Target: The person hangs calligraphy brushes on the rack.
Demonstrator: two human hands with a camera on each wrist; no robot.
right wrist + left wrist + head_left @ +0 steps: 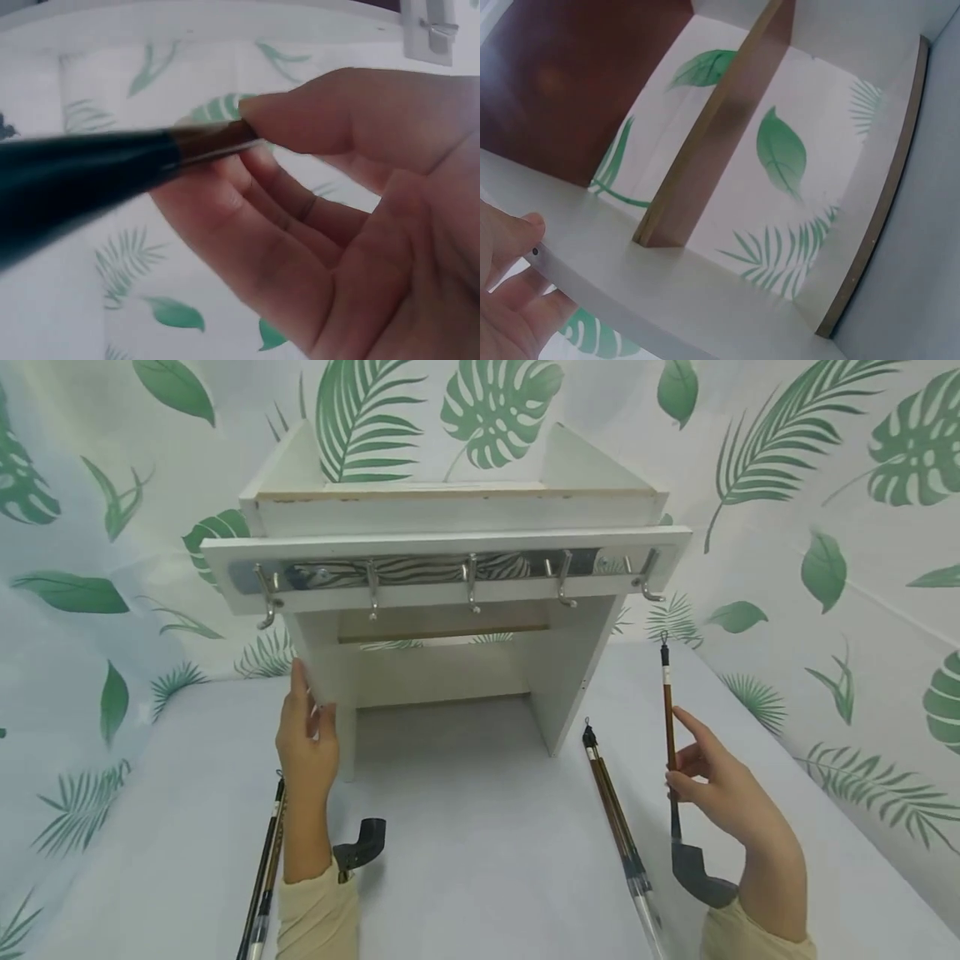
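Observation:
A white wooden hook shelf (450, 512) stands in the middle of the head view, with a row of metal hooks (472, 585) along its front board. My left hand (309, 747) grips its left side panel (705, 296), thumb on one face and fingers on the other, as the left wrist view shows. Off to the right, my right hand (723, 789) pinches a calligraphy brush (669, 714) between thumb and fingers. This brush has a brown handle and stands upright, its hanging loop at the top. The right wrist view shows its dark lower part (82, 184) large and blurred.
More brushes with clear caps (617, 814) lie on the white table (465, 860) between the shelf and my right hand. Others (267, 868) lie beside my left forearm. A leaf-print cloth (787, 568) hangs behind the shelf and at the sides.

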